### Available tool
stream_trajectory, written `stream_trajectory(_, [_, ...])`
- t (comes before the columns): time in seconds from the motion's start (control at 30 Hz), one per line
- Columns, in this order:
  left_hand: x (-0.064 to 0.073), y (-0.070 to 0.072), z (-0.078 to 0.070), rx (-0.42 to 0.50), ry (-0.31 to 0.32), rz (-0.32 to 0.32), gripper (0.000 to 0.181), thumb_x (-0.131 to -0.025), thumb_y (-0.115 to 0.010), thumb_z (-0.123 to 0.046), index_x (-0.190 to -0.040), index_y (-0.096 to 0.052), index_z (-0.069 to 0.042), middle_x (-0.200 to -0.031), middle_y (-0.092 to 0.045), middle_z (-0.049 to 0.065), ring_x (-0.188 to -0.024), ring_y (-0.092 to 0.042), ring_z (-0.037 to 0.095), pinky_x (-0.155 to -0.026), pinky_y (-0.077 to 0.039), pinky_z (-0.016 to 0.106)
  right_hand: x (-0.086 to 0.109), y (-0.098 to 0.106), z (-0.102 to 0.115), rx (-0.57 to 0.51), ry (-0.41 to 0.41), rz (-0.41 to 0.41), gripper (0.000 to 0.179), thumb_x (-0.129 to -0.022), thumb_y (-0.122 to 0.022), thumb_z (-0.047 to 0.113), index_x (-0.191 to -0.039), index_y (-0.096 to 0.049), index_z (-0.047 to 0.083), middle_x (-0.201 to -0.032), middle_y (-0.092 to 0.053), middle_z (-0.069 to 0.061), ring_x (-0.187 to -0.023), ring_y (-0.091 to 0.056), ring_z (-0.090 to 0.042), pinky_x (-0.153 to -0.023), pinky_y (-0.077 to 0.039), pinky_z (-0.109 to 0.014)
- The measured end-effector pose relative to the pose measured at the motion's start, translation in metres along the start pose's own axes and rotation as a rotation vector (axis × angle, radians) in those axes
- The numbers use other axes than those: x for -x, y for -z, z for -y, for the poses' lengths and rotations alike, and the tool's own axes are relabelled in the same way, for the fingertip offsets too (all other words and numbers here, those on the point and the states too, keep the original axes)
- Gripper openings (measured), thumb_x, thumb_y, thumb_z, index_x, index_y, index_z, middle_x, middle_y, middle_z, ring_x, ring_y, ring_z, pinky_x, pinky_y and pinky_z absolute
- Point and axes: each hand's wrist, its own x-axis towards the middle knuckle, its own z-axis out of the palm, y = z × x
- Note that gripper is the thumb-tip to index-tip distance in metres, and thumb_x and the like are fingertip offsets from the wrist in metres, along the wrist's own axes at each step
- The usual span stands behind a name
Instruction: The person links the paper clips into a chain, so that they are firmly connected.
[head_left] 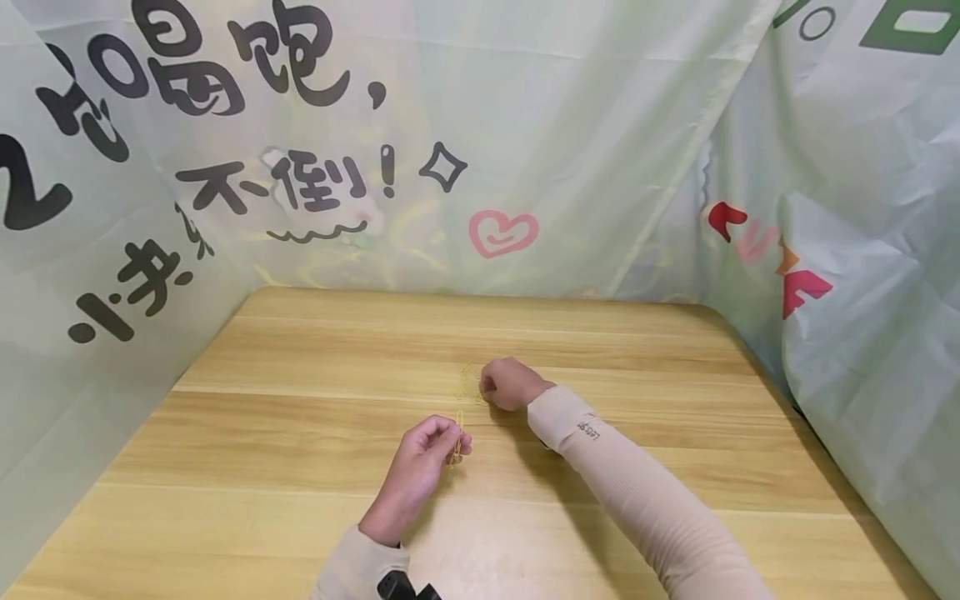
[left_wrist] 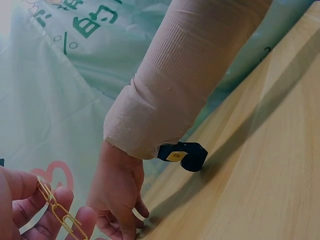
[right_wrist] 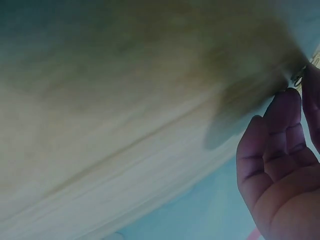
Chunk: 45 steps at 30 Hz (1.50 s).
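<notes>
Yellow paper clips linked in a short chain [left_wrist: 64, 216] hang from the thumb and fingers of my left hand [head_left: 420, 462], which pinches them above the table. Farther out, a loose group of yellow paper clips [head_left: 468, 382] lies on the wood. My right hand [head_left: 510, 384] reaches down to the right side of this group with its fingers bent. In the right wrist view, a few clips [right_wrist: 298, 80] show at the tips of the thumb and fingers; whether the right hand pinches one is too dark and small to make out.
The wooden table [head_left: 300, 467] spreads out around both hands. Pale printed curtains [head_left: 585, 150] hang behind it and on both sides. A dark wrist device [left_wrist: 185, 155] sits at the right sleeve's cuff.
</notes>
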Motion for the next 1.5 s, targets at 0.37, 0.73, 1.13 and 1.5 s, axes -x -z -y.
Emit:
stream_trajectory(0.37, [0.004,0.003,0.003,-0.04,0.005,0.023,0.016,-0.1,-0.052,-0.009,-0.093,-0.057,0.004,-0.094,-0.063,0.019,-0.085,-0.061,0.021,-0.078,-0.047,0.03,0.005,-0.004,0.003,-0.004,0.013,-0.005,0.011,-0.088,-0.066,0.002,-0.094,-0.069,0.01,-0.091,-0.066,-0.003,-0.084,-0.06,-0.018,-0.078,-0.052,-0.033])
stream_trajectory(0.73, [0.0,0.001,0.002,-0.031,0.005,0.014,0.014,-0.1,-0.051,-0.007,-0.091,-0.057,0.003,-0.093,-0.064,0.019,-0.083,-0.062,0.02,-0.077,-0.048,0.031,-0.001,-0.003,0.004,0.02,0.012,0.014,0.006,-0.087,-0.072,0.011,-0.088,-0.067,0.012,-0.079,-0.061,0.003,-0.075,-0.057,-0.013,-0.071,-0.05,-0.029])
stream_trajectory(1.13, [-0.001,0.001,0.002,-0.023,0.009,0.015,0.014,-0.1,-0.051,-0.007,-0.091,-0.057,0.003,-0.095,-0.064,0.022,-0.084,-0.062,0.021,-0.077,-0.049,0.031,0.001,0.001,0.005,0.035,-0.044,0.078,0.009,-0.09,-0.067,0.006,-0.084,-0.065,0.012,-0.082,-0.061,0.003,-0.076,-0.055,-0.014,-0.07,-0.049,-0.028])
stream_trajectory(1.5, [-0.001,0.001,0.003,-0.029,0.011,0.01,0.014,-0.1,-0.05,-0.006,-0.092,-0.057,0.003,-0.094,-0.064,0.022,-0.083,-0.062,0.019,-0.076,-0.048,0.031,0.014,0.009,0.001,-0.115,0.023,-0.001,0.011,-0.092,-0.063,0.003,-0.084,-0.067,0.009,-0.081,-0.063,0.001,-0.078,-0.056,-0.015,-0.076,-0.049,-0.03])
